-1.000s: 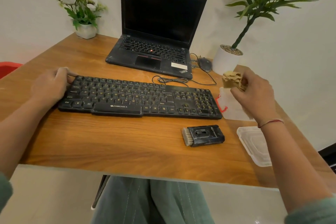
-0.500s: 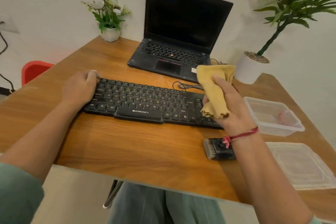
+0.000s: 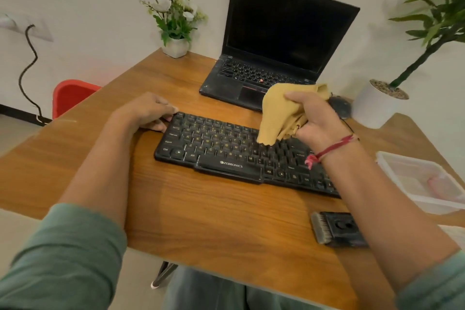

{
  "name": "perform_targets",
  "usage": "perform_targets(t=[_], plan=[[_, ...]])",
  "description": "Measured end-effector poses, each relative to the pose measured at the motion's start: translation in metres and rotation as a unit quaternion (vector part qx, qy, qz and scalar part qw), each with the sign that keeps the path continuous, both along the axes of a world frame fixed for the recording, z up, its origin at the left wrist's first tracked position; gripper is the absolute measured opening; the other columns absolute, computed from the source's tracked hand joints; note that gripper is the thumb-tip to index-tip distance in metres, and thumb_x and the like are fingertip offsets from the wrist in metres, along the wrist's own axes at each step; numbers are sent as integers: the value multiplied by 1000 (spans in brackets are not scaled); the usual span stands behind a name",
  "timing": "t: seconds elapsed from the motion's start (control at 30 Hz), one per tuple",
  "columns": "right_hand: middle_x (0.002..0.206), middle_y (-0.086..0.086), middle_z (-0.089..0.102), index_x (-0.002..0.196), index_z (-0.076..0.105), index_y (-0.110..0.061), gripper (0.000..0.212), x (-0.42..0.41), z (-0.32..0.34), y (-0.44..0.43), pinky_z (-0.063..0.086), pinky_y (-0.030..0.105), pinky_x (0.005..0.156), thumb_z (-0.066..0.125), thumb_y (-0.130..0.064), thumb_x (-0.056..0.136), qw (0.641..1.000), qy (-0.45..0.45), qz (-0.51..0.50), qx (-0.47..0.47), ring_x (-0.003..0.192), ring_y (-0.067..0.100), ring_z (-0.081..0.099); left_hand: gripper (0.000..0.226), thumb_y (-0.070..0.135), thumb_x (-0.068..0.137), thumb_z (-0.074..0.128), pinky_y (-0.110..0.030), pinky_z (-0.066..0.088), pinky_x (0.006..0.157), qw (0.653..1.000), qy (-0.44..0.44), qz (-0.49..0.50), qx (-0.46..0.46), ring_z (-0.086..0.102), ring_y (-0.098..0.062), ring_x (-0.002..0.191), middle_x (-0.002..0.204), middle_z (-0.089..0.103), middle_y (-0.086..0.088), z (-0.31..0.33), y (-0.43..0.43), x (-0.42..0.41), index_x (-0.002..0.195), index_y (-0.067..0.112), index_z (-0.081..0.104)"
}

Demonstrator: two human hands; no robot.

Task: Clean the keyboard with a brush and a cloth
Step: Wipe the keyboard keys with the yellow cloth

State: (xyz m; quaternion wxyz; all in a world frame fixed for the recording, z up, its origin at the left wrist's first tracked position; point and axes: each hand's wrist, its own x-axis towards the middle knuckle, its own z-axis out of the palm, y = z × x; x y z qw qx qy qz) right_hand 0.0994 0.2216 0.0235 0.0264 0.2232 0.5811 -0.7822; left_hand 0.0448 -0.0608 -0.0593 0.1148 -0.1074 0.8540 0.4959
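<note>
Left hand (image 3: 148,112) grips keyboard (image 3: 226,151) edge; right hand (image 3: 314,118) clutches cloth (image 3: 279,113) above keys. Wiping step; next, press down, sweep across.

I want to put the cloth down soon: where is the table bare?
Bare wood lies between the keyboard and the near table edge, left of the brush. More lies between the flower pot and the left hand. The right side is crowded: tub, plant pot, mouse.
</note>
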Motion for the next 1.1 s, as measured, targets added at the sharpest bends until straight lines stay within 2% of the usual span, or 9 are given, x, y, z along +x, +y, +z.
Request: perform_targets(t=[0.1, 0.17, 0.23, 0.33, 0.43, 0.53, 0.7, 0.83, 1.1], plan=[[93, 12, 62, 97, 51, -5, 6, -25, 7, -6, 54, 41, 70, 53, -2, 93, 998, -1, 28, 52, 84, 25, 64, 15, 20, 96, 60, -11, 42, 35, 1000, 1, -9, 18, 52, -3, 36, 80, 63, -7, -2, -1, -4, 87, 8, 62], [90, 8, 60, 109, 52, -2, 15, -44, 3, -21, 54, 39, 74, 50, -2, 93, 979, 28, 50, 198, 84, 22, 61, 16, 19, 96, 60, -10, 41, 35, 999, 13, -15, 25, 51, -2, 35, 77, 63, -7, -5, -2, -5, 87, 6, 63], [93, 6, 62, 111, 56, -6, 19, -58, -9, -46, 54, 35, 75, 48, -7, 94, 894, 123, 100, 419, 86, 19, 62, 17, 21, 95, 61, -10, 41, 37, 999, 24, -21, 19, 50, -1, 36, 75, 64, -5, -8, -3, -6, 91, 5, 65], [91, 0, 62, 103, 60, -12, 12, -63, -33, -93, 52, 25, 63, 51, -12, 95, 735, 216, 182, 616, 75, 13, 61, 16, 23, 95, 62, -10, 41, 38, 999, 22, -20, 15, 49, 0, 36, 67, 66, -1, -7, -2, -7, 90, 9, 67], [96, 5, 65, 101, 59, -13, 11, -56, -58, -127, 52, 34, 74, 52, -11, 92, 623, 255, 232, 702, 86, 24, 63, 16, 20, 96, 60, -10, 42, 39, 1000, 22, -3, 16, 49, -2, 38, 56, 65, 2, -7, -1, -6, 85, 12, 69], [110, 10, 63, 103, 57, -9, 17, -42, -77, -134, 49, 37, 81, 48, -7, 88, 556, 270, 323, 717, 98, 29, 60, 27, 14, 97, 58, -16, 37, 41, 998, 51, -17, -21, 43, -6, 37, 52, 59, -3, -10, -6, -7, 84, -7, 70], [154, 5, 30, 145, 35, -16, 49, -31, -72, -112, 23, 36, 116, 44, -14, 98, 522, 303, 455, 655, 141, 22, 30, 25, 17, 100, 54, -7, 33, 34, 997, 58, -25, -39, 45, 0, 35, 45, 56, 8, -9, -3, -9, 84, 7, 71], [155, -3, 26, 148, 30, -21, 51, -29, -70, -102, 13, 35, 118, 42, -15, 98, 508, 296, 475, 655, 144, 18, 22, 24, 25, 98, 59, -8, 31, 34, 998, 40, -35, -36, 39, 0, 30, 51, 58, 5, -7, -4, -9, 76, 21, 69], [153, -2, 33, 145, 36, -19, 51, -16, -72, -112, 16, 31, 115, 44, -10, 96, 518, 329, 490, 620, 142, 15, 26, 21, 31, 94, 63, -24, 33, 48, 997, 34, -48, -42, 37, -11, 46, 54, 50, 1, -4, -5, -7, 84, 15, 73]])
